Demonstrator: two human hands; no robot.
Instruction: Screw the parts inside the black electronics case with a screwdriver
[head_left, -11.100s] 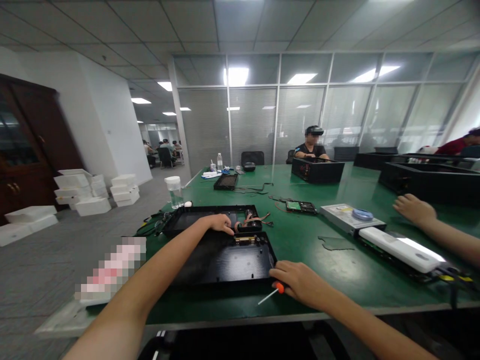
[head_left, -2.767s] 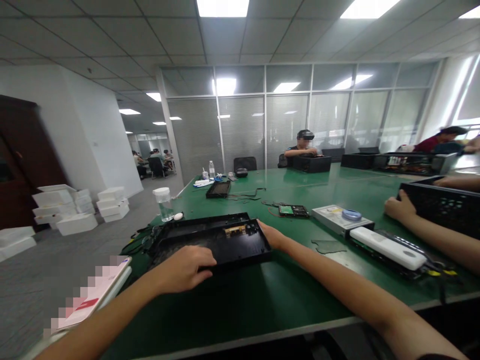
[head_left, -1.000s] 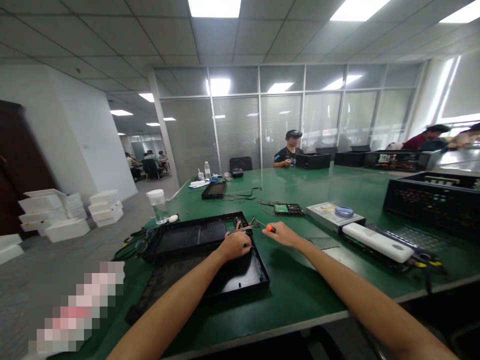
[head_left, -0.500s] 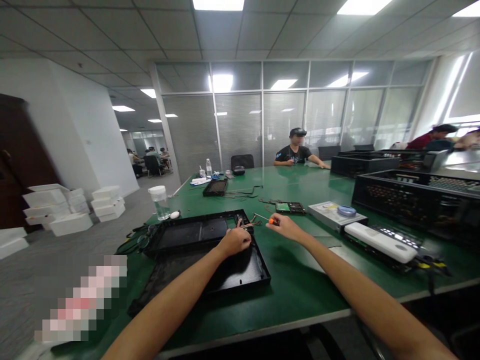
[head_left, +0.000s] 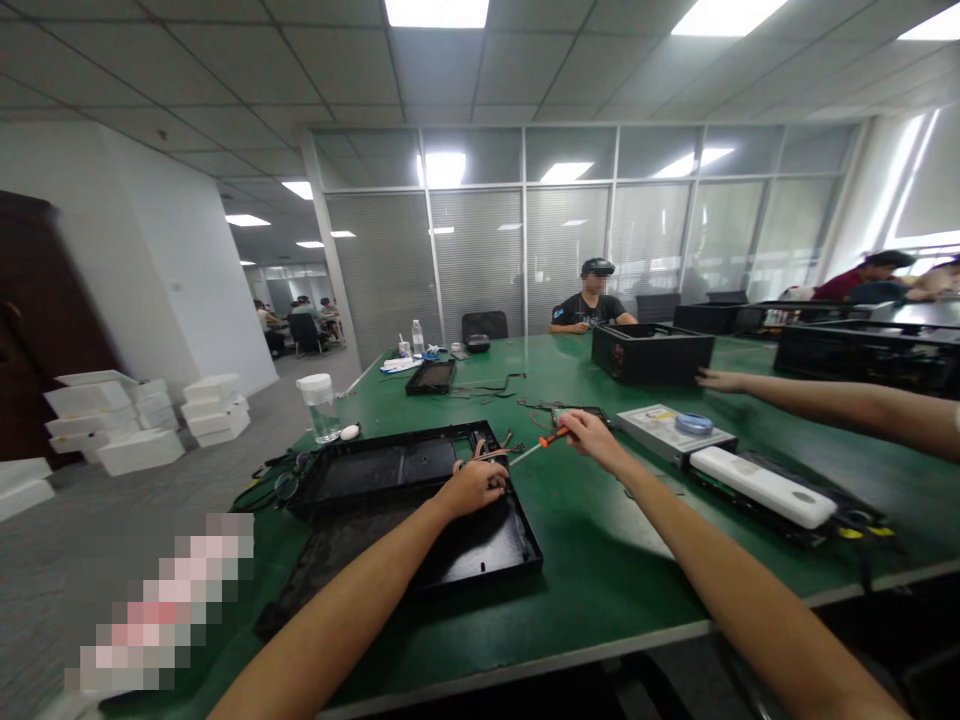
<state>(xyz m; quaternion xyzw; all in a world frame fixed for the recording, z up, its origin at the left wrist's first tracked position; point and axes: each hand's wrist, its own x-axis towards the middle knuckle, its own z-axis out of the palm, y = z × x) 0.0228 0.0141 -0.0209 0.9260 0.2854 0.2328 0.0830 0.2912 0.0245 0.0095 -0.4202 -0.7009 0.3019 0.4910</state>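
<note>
**Easy place to slip up here**

So the right hand is wrapped round an orange-handled screwdriver with a thin metal shaft, angled down and left towards the left hand. The two hands are apart. The left is curled at the right end of a shallow black open tray on the green tabletop; can't tell whether it's pinching anything, and the tip's too small to say if it's touching.

My worry: push at that slant and the tip could skid into the left hand, or snag the loose multicoloured wires bunched beside it. The tray could also slide if the left eases off.

Otherwise, a second shallow black tray blocks the far side, and a silver metal box sits near the right hand. Further right, somebody else's hand is by a big black case.
</note>
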